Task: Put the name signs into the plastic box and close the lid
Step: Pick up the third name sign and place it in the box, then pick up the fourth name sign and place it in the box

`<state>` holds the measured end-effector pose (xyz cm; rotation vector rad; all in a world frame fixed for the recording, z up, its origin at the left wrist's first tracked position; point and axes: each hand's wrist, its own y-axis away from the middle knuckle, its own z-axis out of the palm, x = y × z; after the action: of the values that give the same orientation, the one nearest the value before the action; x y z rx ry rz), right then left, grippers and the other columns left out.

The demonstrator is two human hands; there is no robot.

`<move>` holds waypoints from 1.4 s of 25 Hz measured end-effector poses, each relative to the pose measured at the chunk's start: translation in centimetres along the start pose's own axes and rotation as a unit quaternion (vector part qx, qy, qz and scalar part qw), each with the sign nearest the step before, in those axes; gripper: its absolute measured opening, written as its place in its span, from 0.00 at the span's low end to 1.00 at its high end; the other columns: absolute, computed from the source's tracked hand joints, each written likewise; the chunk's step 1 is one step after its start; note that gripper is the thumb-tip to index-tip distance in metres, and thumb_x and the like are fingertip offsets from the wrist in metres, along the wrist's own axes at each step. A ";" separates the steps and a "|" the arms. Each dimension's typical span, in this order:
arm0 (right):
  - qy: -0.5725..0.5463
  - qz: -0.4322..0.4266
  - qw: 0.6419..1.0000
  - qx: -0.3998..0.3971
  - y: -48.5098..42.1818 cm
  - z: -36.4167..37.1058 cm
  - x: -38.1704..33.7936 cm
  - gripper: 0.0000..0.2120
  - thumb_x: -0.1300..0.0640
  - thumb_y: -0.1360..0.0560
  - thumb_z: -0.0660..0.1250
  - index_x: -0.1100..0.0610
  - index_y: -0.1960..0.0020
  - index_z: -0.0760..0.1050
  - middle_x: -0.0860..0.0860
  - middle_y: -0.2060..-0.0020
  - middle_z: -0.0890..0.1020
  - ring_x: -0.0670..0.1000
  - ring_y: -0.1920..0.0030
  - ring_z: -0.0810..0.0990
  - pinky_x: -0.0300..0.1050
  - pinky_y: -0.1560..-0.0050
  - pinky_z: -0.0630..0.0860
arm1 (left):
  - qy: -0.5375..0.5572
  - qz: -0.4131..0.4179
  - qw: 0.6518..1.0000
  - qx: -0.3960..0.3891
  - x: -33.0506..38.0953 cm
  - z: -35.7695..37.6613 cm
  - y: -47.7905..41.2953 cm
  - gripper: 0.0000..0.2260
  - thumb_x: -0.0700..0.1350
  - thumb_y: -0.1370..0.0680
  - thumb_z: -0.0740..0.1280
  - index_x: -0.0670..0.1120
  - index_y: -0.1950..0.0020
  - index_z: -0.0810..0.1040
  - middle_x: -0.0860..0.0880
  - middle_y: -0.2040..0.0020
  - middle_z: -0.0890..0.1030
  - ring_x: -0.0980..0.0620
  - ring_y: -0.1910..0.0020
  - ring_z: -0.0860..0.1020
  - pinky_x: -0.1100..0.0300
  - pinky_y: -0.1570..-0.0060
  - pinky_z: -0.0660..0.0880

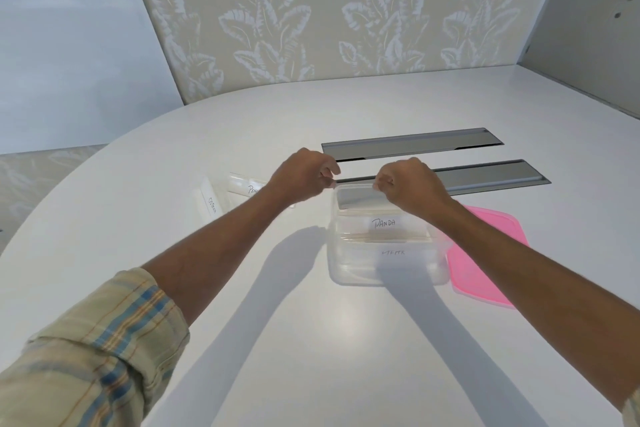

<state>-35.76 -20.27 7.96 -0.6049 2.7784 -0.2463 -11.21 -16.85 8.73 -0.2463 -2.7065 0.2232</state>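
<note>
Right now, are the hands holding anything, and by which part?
Both hands pinch one clear name sign by its top edge, the left hand near its left end, the right hand further right, with the sign standing over the far side of the plastic box.

Rolled-up plaid sleeve [104, 350] in pale yellow with blue and orange stripes; bare forearms.

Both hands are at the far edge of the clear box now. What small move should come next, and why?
Probably lower the sign into the plastic box and let go. Both the left hand and the right hand seem to pinch a clear sign over its far rim, above the Panda sign already inside. Two more signs wait on the table, and the pink lid lies beside the box.
</note>
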 end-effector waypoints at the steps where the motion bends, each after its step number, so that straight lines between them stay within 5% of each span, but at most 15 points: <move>1: -0.023 0.002 1.000 0.016 -0.1 -0.3 -1.4 0.08 0.52 0.21 0.69 0.52 0.54 0.85 0.47 0.57 0.88 0.55 0.54 0.84 0.48 0.54 0.80 | -0.007 -0.010 1.000 0.007 -1.2 -0.8 0.7 0.10 0.42 0.23 0.75 0.47 0.42 0.87 0.49 0.49 0.89 0.50 0.47 0.87 0.54 0.41 0.81; 15: -0.139 -0.045 0.987 -0.068 -2.2 6.9 -19.9 0.11 0.47 0.22 0.71 0.54 0.49 0.84 0.51 0.54 0.87 0.56 0.54 0.84 0.53 0.52 0.83 | -0.088 -0.150 0.985 -0.011 -19.0 -8.1 10.5 0.15 0.34 0.22 0.70 0.47 0.39 0.85 0.49 0.42 0.87 0.48 0.41 0.85 0.48 0.40 0.81; 21: -0.161 -0.014 0.981 -0.109 -3.8 12.4 -25.0 0.13 0.45 0.25 0.74 0.54 0.58 0.80 0.48 0.60 0.81 0.56 0.55 0.82 0.48 0.58 0.78 | -0.111 -0.148 0.982 -0.035 -23.2 -7.2 11.7 0.15 0.40 0.20 0.72 0.51 0.35 0.84 0.50 0.36 0.84 0.47 0.35 0.80 0.51 0.39 0.77; 25: -0.177 0.015 0.977 -0.115 -4.6 15.6 -27.5 0.20 0.42 0.24 0.74 0.60 0.48 0.82 0.53 0.53 0.83 0.58 0.51 0.82 0.52 0.49 0.81 | -0.120 -0.139 0.982 -0.040 -25.3 -6.8 11.4 0.14 0.42 0.20 0.72 0.52 0.35 0.83 0.50 0.35 0.82 0.47 0.33 0.78 0.51 0.40 0.76; 31: -0.159 0.053 0.978 -0.123 -5.4 18.6 -30.2 0.21 0.40 0.26 0.74 0.52 0.64 0.70 0.47 0.66 0.75 0.55 0.59 0.78 0.45 0.68 0.65 | -0.135 -0.128 0.981 -0.052 -28.1 -6.2 10.2 0.17 0.43 0.20 0.72 0.54 0.31 0.80 0.51 0.30 0.80 0.48 0.29 0.76 0.49 0.35 0.76; 35: -0.112 0.057 0.987 -0.104 -5.6 19.8 -30.9 0.16 0.43 0.27 0.75 0.56 0.55 0.77 0.52 0.55 0.82 0.57 0.54 0.83 0.46 0.60 0.72 | -0.118 -0.114 0.985 -0.045 -29.6 -5.3 9.3 0.23 0.41 0.21 0.73 0.54 0.26 0.77 0.54 0.25 0.77 0.50 0.25 0.73 0.50 0.33 0.75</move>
<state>-0.58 -14.12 -2.05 -0.4842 2.6253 0.1312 18.88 -13.27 0.36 0.0699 -2.9528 0.0645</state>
